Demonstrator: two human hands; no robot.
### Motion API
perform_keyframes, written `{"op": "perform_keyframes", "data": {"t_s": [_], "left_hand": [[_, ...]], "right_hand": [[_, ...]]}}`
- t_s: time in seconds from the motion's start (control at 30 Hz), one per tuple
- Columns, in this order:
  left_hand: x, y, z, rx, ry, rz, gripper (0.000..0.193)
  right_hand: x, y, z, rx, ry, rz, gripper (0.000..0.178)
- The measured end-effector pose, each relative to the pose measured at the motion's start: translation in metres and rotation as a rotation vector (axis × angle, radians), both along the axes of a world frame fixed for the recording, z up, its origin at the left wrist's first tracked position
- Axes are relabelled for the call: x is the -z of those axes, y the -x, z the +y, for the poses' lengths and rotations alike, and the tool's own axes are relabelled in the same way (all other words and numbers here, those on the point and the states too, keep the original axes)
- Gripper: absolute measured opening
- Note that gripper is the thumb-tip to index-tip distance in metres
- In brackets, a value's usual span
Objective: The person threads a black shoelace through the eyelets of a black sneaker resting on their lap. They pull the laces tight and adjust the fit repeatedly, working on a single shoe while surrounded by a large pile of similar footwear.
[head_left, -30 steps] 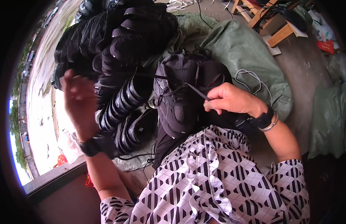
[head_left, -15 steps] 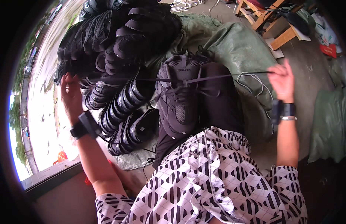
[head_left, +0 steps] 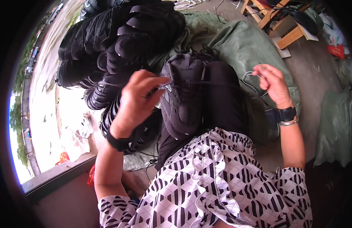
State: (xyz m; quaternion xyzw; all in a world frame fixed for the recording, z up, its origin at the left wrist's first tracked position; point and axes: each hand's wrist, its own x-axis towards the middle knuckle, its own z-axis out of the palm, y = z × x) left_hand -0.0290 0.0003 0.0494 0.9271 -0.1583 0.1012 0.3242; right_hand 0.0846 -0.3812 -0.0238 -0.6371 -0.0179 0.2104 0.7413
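Observation:
A dark grey and black lace-up sneaker (head_left: 179, 102) rests on my lap, toe toward me and tongue pointing away. At its left edge, by the upper eyelets, is my left hand (head_left: 140, 100); its index finger and thumb stand apart, with no lace clearly between them. A dark shoelace (head_left: 212, 82) crosses the upper part of the sneaker and runs right over my dark trouser leg. Out to the right, my right hand (head_left: 274, 84) is raised with thumb and fingers pinched together on the lace's end, which is thin and faint there.
Many black shoes (head_left: 119, 41) are heaped at the left and far left. Green sacking (head_left: 240, 45) lies beyond my knees, with a pale cord (head_left: 247, 78) on it. A wooden stool (head_left: 286, 34) stands far right; a green sack (head_left: 337, 129) sits at the right.
My left hand has come in from the far left to the sneaker's edge. My right hand has moved slightly inward and lower. The lace, taut across before, is less stretched.

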Motion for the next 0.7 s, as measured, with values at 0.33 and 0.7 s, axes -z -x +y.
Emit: {"op": "perform_keyframes", "data": {"t_s": [0.33, 0.7], "left_hand": [[0.011, -0.028, -0.026, 0.104, -0.579, -0.113, 0.013], [0.011, -0.021, -0.028, 0.113, -0.409, -0.172, 0.015]], "right_hand": [[-0.016, 0.028, 0.099, -0.384, 0.361, -0.391, 0.020], [-0.010, 0.023, 0.115, -0.407, 0.361, -0.352, 0.017]]}}
